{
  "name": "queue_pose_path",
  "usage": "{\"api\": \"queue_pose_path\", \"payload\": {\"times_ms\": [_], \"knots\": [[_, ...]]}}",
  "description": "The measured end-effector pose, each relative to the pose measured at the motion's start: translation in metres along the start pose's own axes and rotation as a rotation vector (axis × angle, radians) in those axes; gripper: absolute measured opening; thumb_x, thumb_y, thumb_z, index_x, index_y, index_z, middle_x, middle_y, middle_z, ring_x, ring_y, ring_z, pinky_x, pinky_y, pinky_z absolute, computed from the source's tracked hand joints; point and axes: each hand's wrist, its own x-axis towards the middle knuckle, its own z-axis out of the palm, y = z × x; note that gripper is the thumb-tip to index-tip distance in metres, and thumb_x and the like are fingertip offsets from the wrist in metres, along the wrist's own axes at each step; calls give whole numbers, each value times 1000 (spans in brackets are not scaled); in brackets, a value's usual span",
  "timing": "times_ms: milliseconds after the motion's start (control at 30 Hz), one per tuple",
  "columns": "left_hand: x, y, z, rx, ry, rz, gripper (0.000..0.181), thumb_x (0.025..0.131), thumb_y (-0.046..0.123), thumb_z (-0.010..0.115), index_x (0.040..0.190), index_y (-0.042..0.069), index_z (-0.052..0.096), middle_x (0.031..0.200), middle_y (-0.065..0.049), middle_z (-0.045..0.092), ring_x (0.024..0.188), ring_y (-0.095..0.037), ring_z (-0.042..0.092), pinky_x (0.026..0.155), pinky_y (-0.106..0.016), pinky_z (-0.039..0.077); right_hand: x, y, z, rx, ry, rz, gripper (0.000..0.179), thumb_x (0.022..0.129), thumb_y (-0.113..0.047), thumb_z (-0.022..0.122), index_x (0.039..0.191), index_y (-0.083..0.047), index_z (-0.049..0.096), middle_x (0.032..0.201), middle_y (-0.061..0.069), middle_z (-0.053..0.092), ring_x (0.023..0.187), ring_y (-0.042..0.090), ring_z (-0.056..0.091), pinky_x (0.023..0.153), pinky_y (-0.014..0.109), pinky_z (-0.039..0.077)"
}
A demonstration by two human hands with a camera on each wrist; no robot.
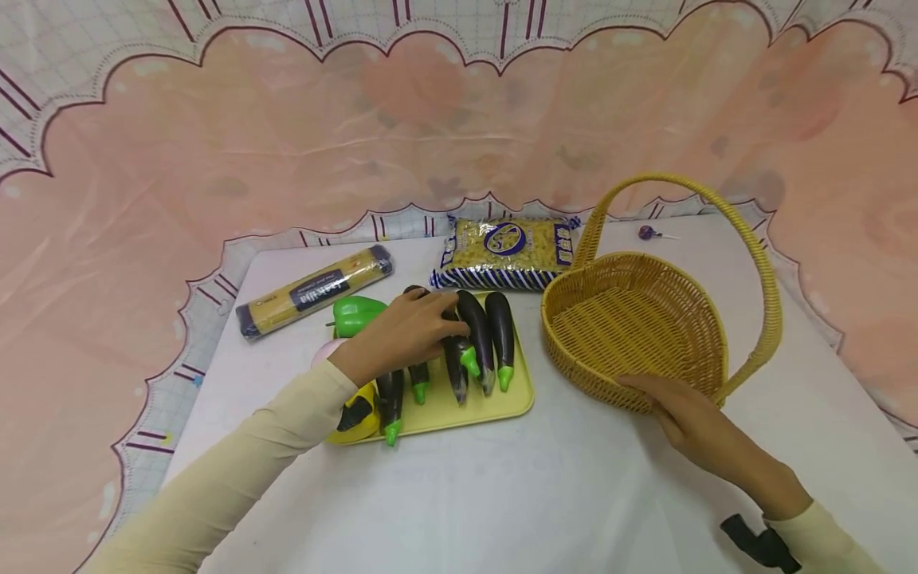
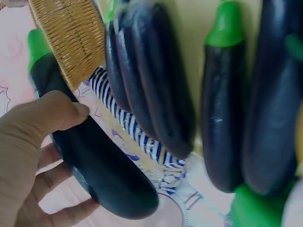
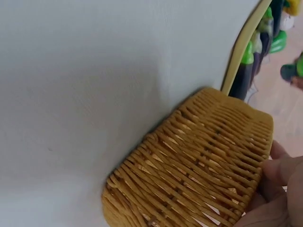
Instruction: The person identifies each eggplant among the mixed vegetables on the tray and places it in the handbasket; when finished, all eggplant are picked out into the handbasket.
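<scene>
My left hand [image 1: 402, 327] grips a dark purple eggplant [image 2: 102, 156] with a green stem end, held above a yellow tray [image 1: 459, 414]. In the left wrist view, the thumb lies over the eggplant and the fingers are behind it. Several more eggplants [image 1: 504, 335] lie side by side on the tray. A green bell pepper [image 1: 356, 315], a pale pink rounded thing [image 1: 327, 351] and a yellow item [image 1: 366, 418] are at its left, partly hidden by the arm. My right hand [image 1: 692, 426] pinches the near rim of a wicker basket [image 3: 189, 165], thumb and fingers on either side.
Behind the tray lies a clear bag of pasta [image 1: 505, 247] with blue stripes. A long yellow and dark blue packet [image 1: 315, 291] sits at the back left. The basket's tall handle [image 1: 767, 295] arches up at the right. A lollipop [image 1: 648, 233] rests behind the basket.
</scene>
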Motion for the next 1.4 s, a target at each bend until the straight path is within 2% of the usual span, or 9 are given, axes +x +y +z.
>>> {"api": "queue_pose_path", "payload": {"times_ms": [67,200,333,467,667,900,1100,1267,1400], "knots": [[9,0,-2,21,9,14,39,86,19,75,123,30,69,118,-8,58,106,-24,63,83,-41,55,-1,1,2,-6,37,-27,59,77,22,64,129,-8,62,119,6,68,105,26,65,99,2,30],[30,1,-8,48,14,45,40,91,19,68,128,34,66,118,-7,57,100,-22,64,76,-37,56,-2,1,6,-18,95,-44,67,70,27,65,125,-9,66,114,4,68,102,25,64,96,2,32],[55,7,-14,52,-16,61,40,96,19,60,131,37,63,129,-9,57,105,-24,64,80,-39,56,-3,-1,9,-79,149,-57,67,64,28,69,120,-8,69,109,5,66,96,22,64,86,8,43],[83,15,-16,62,-31,78,41,99,19,56,135,39,60,137,-10,53,112,-25,61,87,-41,55,-3,-3,8,-119,178,-57,68,61,28,73,118,-8,71,107,4,65,94,21,64,83,11,45],[124,28,-17,63,-39,100,41,100,23,54,137,42,56,138,-7,53,113,-23,61,82,-37,55,-3,-5,7,-159,173,-44,68,60,25,76,118,-11,71,107,3,66,94,22,65,78,27,51],[167,42,-21,30,-98,107,41,106,20,42,140,40,53,147,-9,47,124,-26,56,86,-40,54,-2,-6,5,-161,164,-32,66,60,24,76,116,-10,72,106,5,68,94,24,66,75,40,54],[198,53,-17,45,-105,152,40,105,18,44,138,37,55,143,-7,50,120,-25,58,86,-39,55,0,-6,4,-150,158,-23,65,61,23,76,116,-10,71,106,6,69,92,26,67,73,44,57],[221,67,-8,58,-126,180,42,105,19,43,142,37,50,135,-4,55,116,-21,59,85,-34,54,0,-5,4,-166,167,-37,65,60,23,77,116,-10,71,105,5,69,89,25,66,70,43,56],[237,81,-1,87,-137,187,43,106,18,42,144,38,47,138,-4,52,120,-22,56,93,-37,52,-1,-4,5,-174,170,-47,65,60,23,78,115,-11,71,103,4,69,88,24,66,69,42,56]]}}
